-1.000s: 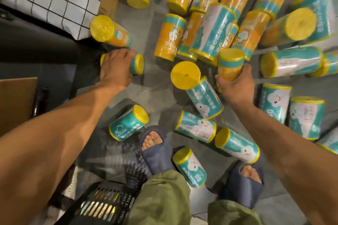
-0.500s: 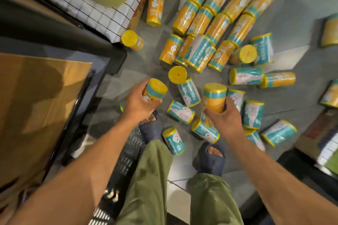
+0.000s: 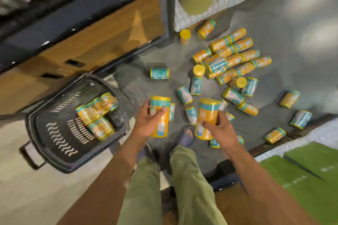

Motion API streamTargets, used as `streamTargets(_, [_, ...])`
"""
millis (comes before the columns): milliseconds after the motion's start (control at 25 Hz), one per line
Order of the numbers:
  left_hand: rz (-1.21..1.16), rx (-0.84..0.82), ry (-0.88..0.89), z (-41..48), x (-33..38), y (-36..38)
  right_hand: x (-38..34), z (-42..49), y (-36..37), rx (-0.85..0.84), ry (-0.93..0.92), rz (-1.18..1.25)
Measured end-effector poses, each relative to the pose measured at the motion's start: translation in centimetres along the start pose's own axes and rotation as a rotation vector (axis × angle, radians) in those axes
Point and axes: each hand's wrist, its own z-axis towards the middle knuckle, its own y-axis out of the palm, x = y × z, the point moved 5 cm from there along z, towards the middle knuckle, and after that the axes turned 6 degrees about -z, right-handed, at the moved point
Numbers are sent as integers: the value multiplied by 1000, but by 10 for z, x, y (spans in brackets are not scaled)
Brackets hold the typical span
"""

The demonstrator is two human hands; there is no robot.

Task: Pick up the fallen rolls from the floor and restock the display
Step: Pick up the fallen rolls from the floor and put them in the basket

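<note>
Lifted higher than before — left hand (image 3: 146, 124) and right hand (image 3: 217, 126) each hold one roll over the floor (image 3: 283, 51).
Head view: the left hand grips the left roll (image 3: 160, 102) upright, fingers curled round its middle, just right of the basket (image 3: 54, 148); the right hand grips the right roll (image 3: 208, 109) the same way, above a foot (image 3: 184, 138). Some packed rolls (image 3: 97, 115) lie in the basket, which was mostly out of sight before. Many loose rolls (image 3: 232, 60) lie scattered on the floor ahead — orange in a heap, teal nearer.

glossy film-wrapped rolls (image 3: 232, 60), black plastic basket (image 3: 54, 159), matt grey floor (image 3: 292, 45)
</note>
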Motion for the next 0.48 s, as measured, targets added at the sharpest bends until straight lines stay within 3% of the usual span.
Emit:
streamTargets(200, [-232,105,-58,-77,-43,-122,-46,-71,103,-180,-20,11])
streamTargets(360, [-386,288,-113,-97,-94,-241,-65,-112,211,-221,-76,-102])
streamTargets(480, [-440,326,-187,-107,-143,-322,-67,-139,293,-257,-84,-180])
